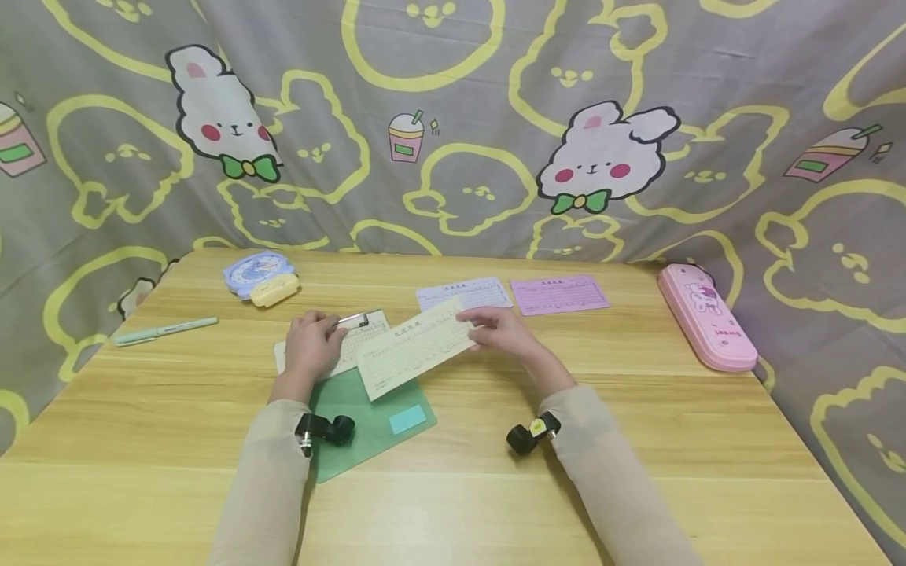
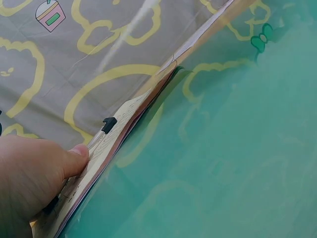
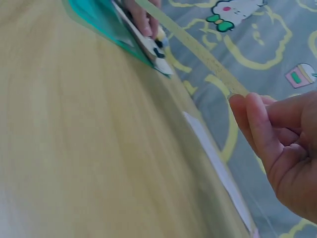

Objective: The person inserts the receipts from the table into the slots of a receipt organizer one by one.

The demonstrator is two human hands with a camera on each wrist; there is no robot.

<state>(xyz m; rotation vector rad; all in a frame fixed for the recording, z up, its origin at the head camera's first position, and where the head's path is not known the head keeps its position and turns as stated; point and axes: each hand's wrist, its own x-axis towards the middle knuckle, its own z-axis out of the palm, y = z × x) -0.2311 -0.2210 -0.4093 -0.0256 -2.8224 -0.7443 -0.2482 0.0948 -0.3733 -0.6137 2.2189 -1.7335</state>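
Observation:
My right hand [image 1: 506,333] pinches the right end of a pale yellow printed slip [image 1: 414,346], which is held tilted above the table. In the right wrist view that slip [image 3: 198,49] appears nearly edge-on between thumb and fingers [image 3: 257,119]. My left hand [image 1: 310,350] grips the clip end of a clipboard with printed sheets [image 1: 347,355], its thumb [image 2: 75,159] on the metal clip. Beneath the clipboard lies a green translucent folder [image 1: 354,440] with a light blue label [image 1: 407,420]. The slip covers part of the clipboard.
A lavender slip [image 1: 463,292] and a purple slip [image 1: 559,295] lie side by side at the back. On the left are a blue round item [image 1: 256,271], a yellow case [image 1: 276,290] and a green pen [image 1: 166,331]. A pink pencil case [image 1: 708,317] sits at the right.

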